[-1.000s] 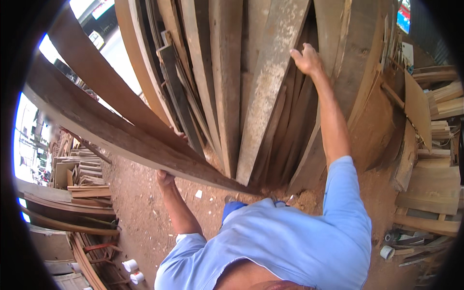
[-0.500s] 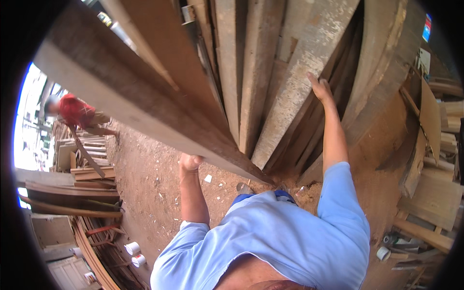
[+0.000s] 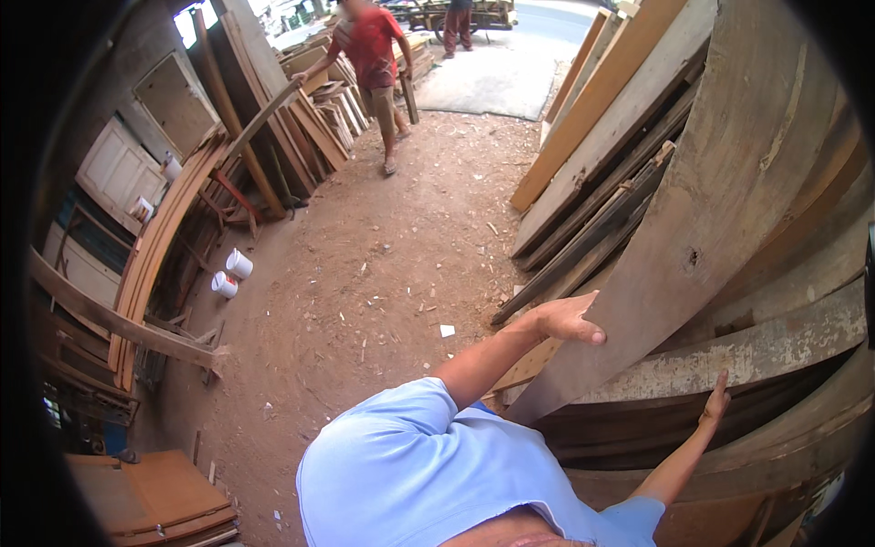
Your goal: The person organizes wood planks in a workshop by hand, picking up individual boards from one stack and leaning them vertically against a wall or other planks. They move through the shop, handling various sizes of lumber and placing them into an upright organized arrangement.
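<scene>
My left hand (image 3: 567,321) is at the near edge of a wide grey-brown plank (image 3: 697,228) with a dark knot. Its thumb lies along the board's face and the other fingers are hidden behind it. Farther right, my right hand (image 3: 716,403) holds the lower edge of a weathered plank (image 3: 756,365) with flaking pale paint. One digit points up across that face, while the rest of the fingers are mostly out of sight. Both planks lean among several others, their lower ends near my feet.
A person in a red shirt (image 3: 369,50) walks on the dirt floor (image 3: 401,246), holding long boards. Two white buckets (image 3: 239,263) stand at left near stacked planks (image 3: 164,246). Brown panels (image 3: 155,492) lie at lower left. More boards (image 3: 602,100) lean at far right.
My view has swung left, toward the bright yard opening. The person in red now shows upright near the top. Both hands remain at the leaning planks.
</scene>
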`<state>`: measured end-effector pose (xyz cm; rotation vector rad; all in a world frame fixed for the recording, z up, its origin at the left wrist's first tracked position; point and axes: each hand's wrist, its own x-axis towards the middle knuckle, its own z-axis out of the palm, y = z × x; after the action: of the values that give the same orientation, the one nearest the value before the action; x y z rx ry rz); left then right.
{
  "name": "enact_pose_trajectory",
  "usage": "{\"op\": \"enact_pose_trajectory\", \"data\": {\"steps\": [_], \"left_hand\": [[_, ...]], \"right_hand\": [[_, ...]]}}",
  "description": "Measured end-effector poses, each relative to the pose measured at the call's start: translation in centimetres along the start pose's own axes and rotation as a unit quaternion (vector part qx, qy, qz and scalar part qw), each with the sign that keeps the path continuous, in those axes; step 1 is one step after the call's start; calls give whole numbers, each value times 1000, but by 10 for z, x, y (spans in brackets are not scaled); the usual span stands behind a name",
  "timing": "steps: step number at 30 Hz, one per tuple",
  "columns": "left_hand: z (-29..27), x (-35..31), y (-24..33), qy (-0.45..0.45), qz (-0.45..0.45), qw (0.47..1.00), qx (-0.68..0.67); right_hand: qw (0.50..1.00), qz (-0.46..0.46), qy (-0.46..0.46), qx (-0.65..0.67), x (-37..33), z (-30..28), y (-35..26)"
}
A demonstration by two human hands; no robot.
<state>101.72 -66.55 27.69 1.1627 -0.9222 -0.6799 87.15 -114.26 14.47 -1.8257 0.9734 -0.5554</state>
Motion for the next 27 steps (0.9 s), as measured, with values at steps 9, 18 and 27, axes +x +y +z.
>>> {"op": "enact_pose_trajectory", "data": {"steps": [9,18,27], "left_hand": [[7,-17,-12,73,23,995,-59],[36,-8,-15,27,79,992,-95],[55,1,-23,33,81,995,-38]], "right_hand": [[953,-168,165,189,61,-21,-73],[958,-145,236,72,66,-23,-69],[950,-220,220,22,107,-14,-47]]}}
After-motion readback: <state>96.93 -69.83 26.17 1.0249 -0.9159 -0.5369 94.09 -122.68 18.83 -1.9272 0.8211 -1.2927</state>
